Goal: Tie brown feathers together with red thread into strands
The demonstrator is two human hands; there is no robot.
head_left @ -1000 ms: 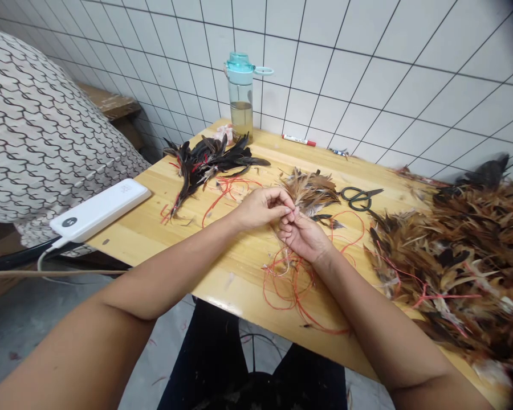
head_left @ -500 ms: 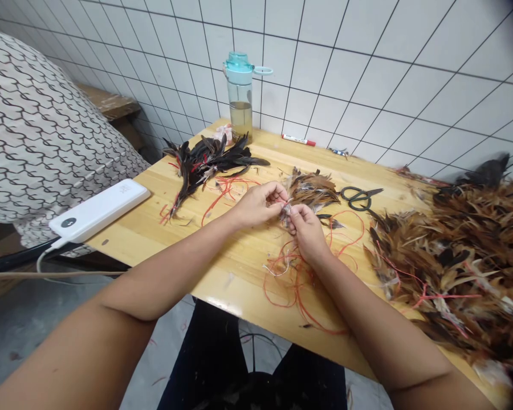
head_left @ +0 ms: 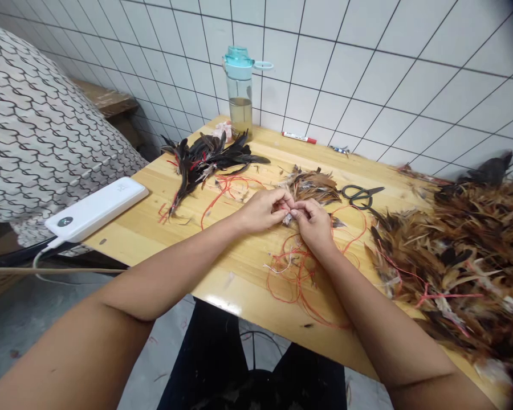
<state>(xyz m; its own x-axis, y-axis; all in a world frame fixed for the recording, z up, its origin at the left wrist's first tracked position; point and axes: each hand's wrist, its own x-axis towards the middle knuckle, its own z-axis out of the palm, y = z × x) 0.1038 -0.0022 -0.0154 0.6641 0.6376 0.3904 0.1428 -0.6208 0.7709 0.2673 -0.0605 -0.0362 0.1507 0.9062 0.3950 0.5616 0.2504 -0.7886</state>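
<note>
My left hand and my right hand meet fingertip to fingertip over the quill end of a small brown feather bundle. Both are closed in a pinch on thin red string, most of it hidden by the fingers. Pale, fluffy quill ends poke out below the fingertips. Loose loops of red string lie on the table under my right wrist. Just right of the bundle rest black-handled scissors.
A large heap of brown feathers covers the table's right side. Dark feather bundles lie at the left, near a water bottle. A red-capped marker sits by the tiled wall. A white power bank with a cable is at the left edge.
My hands have come closer together, their fingertips now touching. The left hand has shifted slightly right, and the red string that showed at its fingers is mostly covered.
</note>
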